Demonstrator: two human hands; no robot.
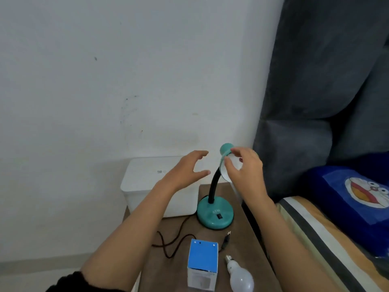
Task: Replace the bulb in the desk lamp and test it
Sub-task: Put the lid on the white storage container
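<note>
Your right hand [244,171] is at the teal desk lamp's shade [226,157], fingers curled around what looks like the bulb inside it, though the hand hides most of it. Your left hand [185,169] hovers just beside, fingers spread and empty. On the bench [248,245], a loose bulb [240,275] lies beside a blue box [202,266], near the unplugged plug [226,241]

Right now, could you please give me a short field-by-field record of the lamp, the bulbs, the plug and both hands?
lamp: teal gooseneck desk lamp upright on brown wooden table
right hand: fingers around white bulb at lamp head
left hand: open, beside the lamp, touching nothing
loose bulb: white screw-base bulb lying on table
box: blue-and-white carton beside loose bulb
plug: black plug lying on table, unplugged
</note>
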